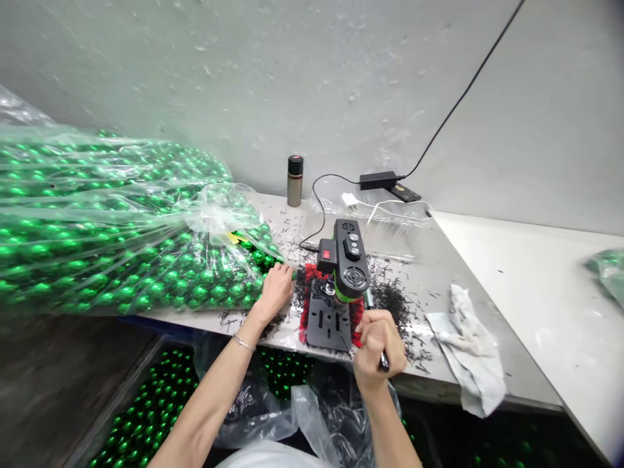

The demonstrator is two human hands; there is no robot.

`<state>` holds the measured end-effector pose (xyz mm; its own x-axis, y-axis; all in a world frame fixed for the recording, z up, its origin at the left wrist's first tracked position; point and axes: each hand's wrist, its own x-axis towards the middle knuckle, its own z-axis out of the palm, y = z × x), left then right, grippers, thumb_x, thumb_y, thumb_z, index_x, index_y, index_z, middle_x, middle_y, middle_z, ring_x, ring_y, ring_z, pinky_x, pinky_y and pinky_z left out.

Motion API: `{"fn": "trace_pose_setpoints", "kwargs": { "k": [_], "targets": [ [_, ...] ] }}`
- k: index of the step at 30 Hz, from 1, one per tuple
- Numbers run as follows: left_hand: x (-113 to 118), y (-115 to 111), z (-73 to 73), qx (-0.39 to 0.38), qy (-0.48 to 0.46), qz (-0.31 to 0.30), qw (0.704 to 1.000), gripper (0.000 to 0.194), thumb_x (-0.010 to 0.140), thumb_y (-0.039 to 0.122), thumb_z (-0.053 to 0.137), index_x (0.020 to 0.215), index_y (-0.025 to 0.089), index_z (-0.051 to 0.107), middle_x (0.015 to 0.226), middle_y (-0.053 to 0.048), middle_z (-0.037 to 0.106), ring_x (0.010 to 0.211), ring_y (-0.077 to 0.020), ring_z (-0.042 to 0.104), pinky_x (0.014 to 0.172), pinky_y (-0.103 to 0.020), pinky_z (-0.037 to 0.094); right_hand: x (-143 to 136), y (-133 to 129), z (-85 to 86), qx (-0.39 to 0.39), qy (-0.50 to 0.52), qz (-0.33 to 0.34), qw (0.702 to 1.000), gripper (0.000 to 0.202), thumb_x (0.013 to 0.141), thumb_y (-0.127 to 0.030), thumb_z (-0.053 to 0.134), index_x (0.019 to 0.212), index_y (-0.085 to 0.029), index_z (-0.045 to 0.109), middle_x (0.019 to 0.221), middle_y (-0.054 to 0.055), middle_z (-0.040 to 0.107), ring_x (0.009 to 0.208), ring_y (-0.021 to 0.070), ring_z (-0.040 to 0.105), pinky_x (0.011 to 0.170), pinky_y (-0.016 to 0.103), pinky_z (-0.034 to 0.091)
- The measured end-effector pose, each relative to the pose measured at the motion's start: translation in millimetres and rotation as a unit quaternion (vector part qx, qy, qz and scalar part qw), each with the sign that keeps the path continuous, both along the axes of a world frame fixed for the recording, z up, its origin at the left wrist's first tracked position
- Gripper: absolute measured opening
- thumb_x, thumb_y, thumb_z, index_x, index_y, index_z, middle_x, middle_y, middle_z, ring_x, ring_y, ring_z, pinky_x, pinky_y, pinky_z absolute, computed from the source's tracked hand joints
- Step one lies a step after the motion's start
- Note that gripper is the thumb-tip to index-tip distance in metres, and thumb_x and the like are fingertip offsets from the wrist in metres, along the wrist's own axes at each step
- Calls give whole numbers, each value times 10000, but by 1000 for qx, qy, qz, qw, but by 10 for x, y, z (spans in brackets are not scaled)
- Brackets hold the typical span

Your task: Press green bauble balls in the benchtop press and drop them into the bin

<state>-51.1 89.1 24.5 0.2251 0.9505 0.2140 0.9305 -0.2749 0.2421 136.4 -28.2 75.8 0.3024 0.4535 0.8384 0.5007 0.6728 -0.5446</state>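
My right hand (pixel 380 344) is wrapped round the black-tipped lever handle (pixel 385 363) of a small bench press. The press's black head (pixel 351 260), with round vents and buttons, stands over a slotted black base plate (pixel 329 325). At the mouth of a big clear plastic bag (pixel 209 208), my left hand (pixel 279 286) has its fingers curled down beside shiny green balls (pixel 260 257). What those fingers hold is hidden, though a bit of green shows by the fingertips. Red material (pixel 312 270) lies around and under the base plate.
Black scraps (pixel 390 305) litter the table around the press. Behind it are a bottle (pixel 295 182), a black power adapter (pixel 377 180) and a white plug (pixel 350 199) with cables. A crumpled white cloth (pixel 470 354) hangs over the front edge. More green balls (pixel 141 403) fill a container below.
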Motion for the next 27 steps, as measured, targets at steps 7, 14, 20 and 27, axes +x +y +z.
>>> {"fn": "trace_pose_setpoints", "kwargs": {
  "k": [7,14,20,27],
  "targets": [
    [-100,-159,85,-91,-373,43,922,344,914,336,638,1221,183,632,1129,-104,698,876,-221,690,791,-336,537,34,-1,-87,3,-23,4,1000,335,932,-62,428,632,-210,415,621,-28,469,583,110,493,543,266,384],
    [-4,-479,148,-304,-747,68,587,351,770,292,803,1076,157,698,953,-66,755,810,-162,725,774,-269,576,39,21,161,-9,-22,-9,1000,327,945,-75,441,647,-210,432,621,-25,480,574,103,493,529,262,358],
    [289,-620,-28,-344,-667,41,660,395,769,322,778,1129,173,711,938,-44,737,796,-149,687,744,-259,544,54,46,344,-30,-34,-23,999,317,960,-118,469,657,-212,457,591,-39,449,533,100,458,520,274,340],
    [485,-716,-155,-175,-380,-93,903,383,865,333,640,1209,175,701,1134,-103,697,832,-190,647,755,-324,533,43,34,302,-20,-30,-22,999,325,961,-120,459,649,-213,457,603,-31,478,538,101,481,518,270,356]
  ]
}}
